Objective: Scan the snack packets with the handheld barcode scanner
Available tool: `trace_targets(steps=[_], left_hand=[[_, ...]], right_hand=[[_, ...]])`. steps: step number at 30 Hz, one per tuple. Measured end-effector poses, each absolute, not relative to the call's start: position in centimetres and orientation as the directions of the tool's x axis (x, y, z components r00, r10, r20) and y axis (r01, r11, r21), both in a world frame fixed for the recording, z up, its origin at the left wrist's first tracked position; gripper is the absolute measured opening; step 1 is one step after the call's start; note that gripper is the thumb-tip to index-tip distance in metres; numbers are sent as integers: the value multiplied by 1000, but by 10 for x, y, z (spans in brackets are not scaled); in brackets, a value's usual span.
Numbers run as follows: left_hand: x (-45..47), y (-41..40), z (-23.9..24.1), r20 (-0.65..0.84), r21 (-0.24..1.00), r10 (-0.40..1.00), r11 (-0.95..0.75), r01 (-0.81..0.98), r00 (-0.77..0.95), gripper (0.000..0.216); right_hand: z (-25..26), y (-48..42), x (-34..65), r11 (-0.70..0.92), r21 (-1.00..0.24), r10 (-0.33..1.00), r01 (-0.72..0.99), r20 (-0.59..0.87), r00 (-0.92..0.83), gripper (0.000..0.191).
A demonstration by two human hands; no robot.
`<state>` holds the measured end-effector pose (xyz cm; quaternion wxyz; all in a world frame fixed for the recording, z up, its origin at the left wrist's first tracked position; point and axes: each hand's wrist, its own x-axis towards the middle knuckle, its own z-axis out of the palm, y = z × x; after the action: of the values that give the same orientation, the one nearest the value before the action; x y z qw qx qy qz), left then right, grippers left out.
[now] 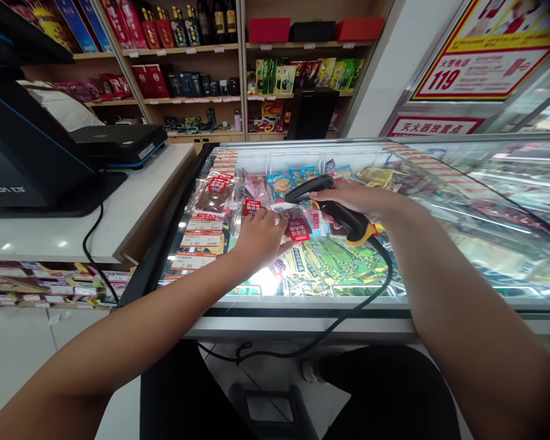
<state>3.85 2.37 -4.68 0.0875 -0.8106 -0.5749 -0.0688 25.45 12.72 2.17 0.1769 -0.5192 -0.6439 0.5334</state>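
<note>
My right hand grips a black and yellow barcode scanner by its handle, its head pointing left over the glass lid of a chest freezer. A black cable runs from the scanner down over the freezer's front edge. My left hand rests on the glass and pinches a clear snack packet with a red label that lies on the lid just under the scanner head.
A white counter at the left carries a black checkout terminal and a flat black device. Wooden shelves of boxes, bottles and snacks line the back wall. Price tags lie under the freezer glass. A red and yellow 119 sign hangs at upper right.
</note>
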Motion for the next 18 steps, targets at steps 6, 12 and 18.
trace_targets(steps=[6, 12, 18], left_hand=[[36, 24, -46, 198, -52, 926, -318, 947, 322, 62], [37, 25, -48, 215, -32, 923, -321, 947, 320, 59], [30, 31, -46, 225, -65, 936, -262, 963, 270, 55]], right_hand=[[22, 125, 250, -82, -801, 863, 593, -355, -361, 41], [23, 123, 247, -66, -803, 858, 593, -349, -378, 43], [29, 139, 268, 91, -675, 932, 732, -202, -302, 42]])
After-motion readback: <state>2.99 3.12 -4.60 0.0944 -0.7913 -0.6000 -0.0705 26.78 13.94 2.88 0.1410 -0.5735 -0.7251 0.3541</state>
